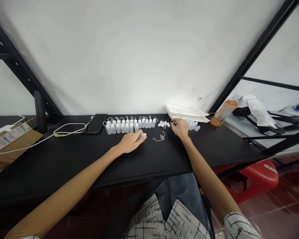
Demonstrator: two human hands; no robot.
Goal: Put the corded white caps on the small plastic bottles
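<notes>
My left hand [132,141] is closed around a small translucent dropper bottle [142,135], whose end shows past the thumb and fingers. In front of it stand rows of small dropper bottles [123,127], upright, with white looped caps on top. My right hand [180,127] is at the right of a little pile of white caps [163,123]. Its fingers are curled together, and whatever is between them is hidden. Several loose bottles [193,124] without visible caps lie just right of that hand. A loose white looped strap [160,136] lies between both hands.
White papers [186,113] lie against the wall. An orange drink bottle [224,112] leans at the right by the black frame. At the left are a black phone [96,124], a white cable [69,132] and a brown package [12,142]. A red stool [257,181] stands below right.
</notes>
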